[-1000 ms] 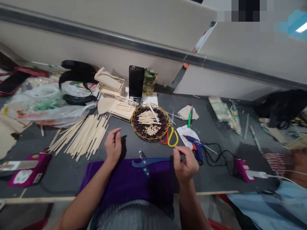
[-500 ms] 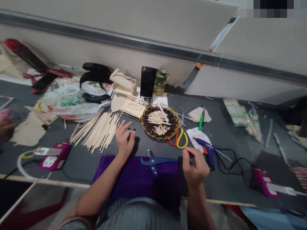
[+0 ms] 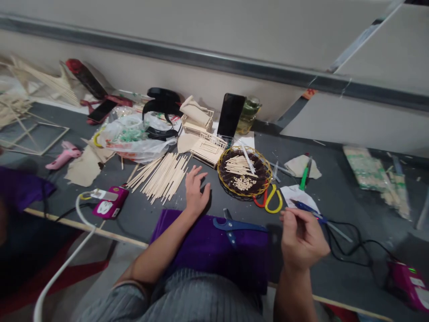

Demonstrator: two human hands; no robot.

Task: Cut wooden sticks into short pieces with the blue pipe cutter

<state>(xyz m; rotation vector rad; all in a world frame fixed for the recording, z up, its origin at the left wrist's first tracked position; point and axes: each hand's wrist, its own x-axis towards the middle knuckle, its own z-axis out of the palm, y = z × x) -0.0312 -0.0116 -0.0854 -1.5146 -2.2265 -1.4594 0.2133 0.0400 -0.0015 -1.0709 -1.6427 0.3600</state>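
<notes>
My left hand (image 3: 197, 191) rests open, fingers apart, on the dark table just right of a fanned pile of thin wooden sticks (image 3: 164, 176). My right hand (image 3: 303, 239) is closed in a pinch; whatever is between its fingertips is too small to make out. Behind that hand lies a blue glue gun (image 3: 306, 205), partly hidden by it. Between my forearms, a blue hand cutter (image 3: 239, 225) sits on a folded purple cloth (image 3: 208, 250). A round brown basket with a yellow rim (image 3: 219, 176) holds short sticks (image 3: 239, 165) and small cut pieces (image 3: 244, 183).
Scissors (image 3: 275, 200) lie beside the basket, near a green-handled knife (image 3: 306, 173). Behind stand a small wooden model (image 3: 209, 150), a phone (image 3: 231, 115) and a bottle (image 3: 250, 114). Magenta power boxes (image 3: 110, 203) trail cables. A pink glue gun (image 3: 63, 156) is at left.
The view has swung left, so the scene sits further right. My right hand, still pinched, now covers more of the blue glue gun. My left hand stays open by the sticks.
</notes>
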